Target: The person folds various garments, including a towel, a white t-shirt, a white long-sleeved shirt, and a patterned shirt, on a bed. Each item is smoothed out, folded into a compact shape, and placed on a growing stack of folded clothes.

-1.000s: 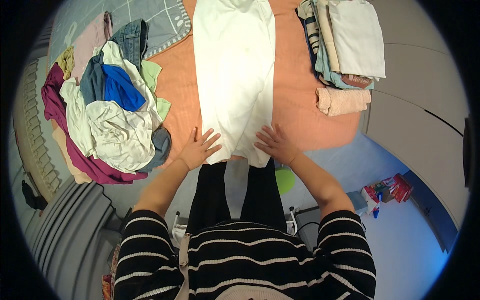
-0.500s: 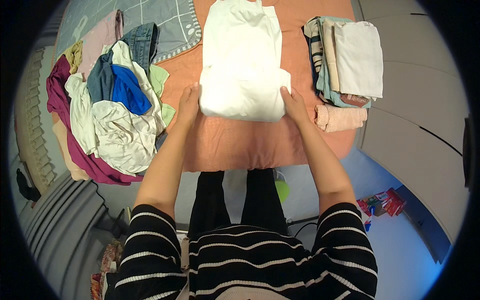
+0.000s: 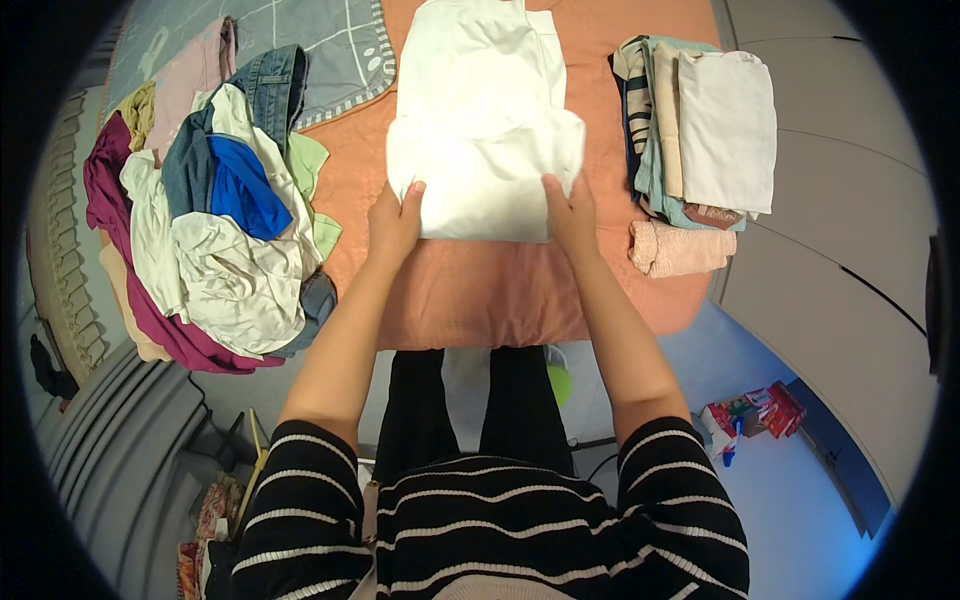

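A white garment lies lengthwise on the orange bedspread, its near part folded over into a thick band. My left hand grips the near left corner of that band, thumb on top and fingers tucked beneath the cloth. At the near right corner my right hand holds the fabric in the same way, its thumb lying on the white surface. The fingers of both hands are mostly hidden under the garment. Which kind of garment it is cannot be told for certain.
To the left lies a loose heap of clothes with a blue piece, a crumpled white one and jeans. On the right sits a stack of folded clothes, with a rolled pink towel before it. A grey quilted mat covers the far left.
Both hands have moved inward from the garment's sides and now grip its folded near edge, thumbs on top. The view has shifted slightly.
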The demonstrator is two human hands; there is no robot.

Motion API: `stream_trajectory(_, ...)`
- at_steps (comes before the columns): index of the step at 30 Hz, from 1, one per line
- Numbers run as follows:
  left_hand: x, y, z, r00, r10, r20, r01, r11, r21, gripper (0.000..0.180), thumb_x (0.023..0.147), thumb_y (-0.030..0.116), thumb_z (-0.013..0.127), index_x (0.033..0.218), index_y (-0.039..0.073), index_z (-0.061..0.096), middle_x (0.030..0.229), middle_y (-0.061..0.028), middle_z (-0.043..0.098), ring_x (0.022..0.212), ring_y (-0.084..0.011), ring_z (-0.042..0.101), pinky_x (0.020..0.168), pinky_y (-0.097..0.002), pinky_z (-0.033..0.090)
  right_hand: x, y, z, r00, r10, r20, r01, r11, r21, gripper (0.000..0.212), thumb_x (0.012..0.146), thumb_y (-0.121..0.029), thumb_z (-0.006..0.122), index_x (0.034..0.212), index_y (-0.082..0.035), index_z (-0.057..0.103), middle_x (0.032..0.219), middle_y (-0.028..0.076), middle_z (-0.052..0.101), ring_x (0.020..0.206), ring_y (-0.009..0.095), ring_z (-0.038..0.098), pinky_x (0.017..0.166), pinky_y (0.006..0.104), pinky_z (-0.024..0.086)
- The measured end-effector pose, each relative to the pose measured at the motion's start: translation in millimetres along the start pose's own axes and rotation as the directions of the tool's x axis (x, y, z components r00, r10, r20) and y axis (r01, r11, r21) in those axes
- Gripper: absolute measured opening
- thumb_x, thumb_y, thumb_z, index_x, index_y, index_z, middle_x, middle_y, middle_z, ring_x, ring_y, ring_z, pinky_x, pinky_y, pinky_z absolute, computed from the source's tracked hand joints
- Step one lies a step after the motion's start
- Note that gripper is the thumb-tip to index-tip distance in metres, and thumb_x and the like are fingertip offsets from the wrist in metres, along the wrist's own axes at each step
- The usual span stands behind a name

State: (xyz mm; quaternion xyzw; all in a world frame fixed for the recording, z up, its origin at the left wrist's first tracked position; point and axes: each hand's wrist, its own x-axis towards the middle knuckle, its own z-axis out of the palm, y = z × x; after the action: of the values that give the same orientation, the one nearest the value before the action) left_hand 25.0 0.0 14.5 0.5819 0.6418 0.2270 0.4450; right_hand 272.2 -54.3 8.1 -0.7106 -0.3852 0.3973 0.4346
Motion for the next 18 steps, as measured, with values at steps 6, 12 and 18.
stream_trajectory(6,7,-22,11,0.95,-0.263,-0.171,0.29,0.942,0.166,0.065,0.075,0.037,0.073,0.115,-0.007,0.047,0.115,-0.0231,0.056,0.104,-0.0289,0.058,0.083,-0.0365,0.046,-3,43,5,0.935,0.32,-0.154,-0.347,0.914,-0.211,0.053,0.079,-0.034,0.071,0.107,0.005,0.05,0.1,0.02,0.062,0.089,0.026,0.061,0.076,0.0352,0.048)
stream_trajectory(12,4,-15,14,0.801,-0.546,0.247,0.599,0.717,-0.357,0.055,0.084,0.026,0.066,0.123,-0.008,0.046,0.113,-0.0186,0.059,0.1,-0.025,0.059,0.085,-0.0335,0.047,-13,57,13,0.875,0.473,0.1,-0.479,0.877,0.042,0.054,0.079,-0.028,0.072,0.114,0.008,0.053,0.099,0.015,0.064,0.085,0.022,0.062,0.071,0.0313,0.05)
stream_trajectory(18,-64,15,-31,0.658,-0.547,0.517,0.738,0.605,-0.3,0.047,0.082,0.014,0.064,0.123,-0.007,0.05,0.114,-0.0172,0.06,0.099,-0.0241,0.06,0.087,-0.0338,0.048,-84,-20,-26,0.779,0.542,0.315,-0.624,0.721,0.301,0.047,0.079,-0.015,0.068,0.12,0.002,0.055,0.106,0.014,0.064,0.091,0.024,0.063,0.077,0.0337,0.05)
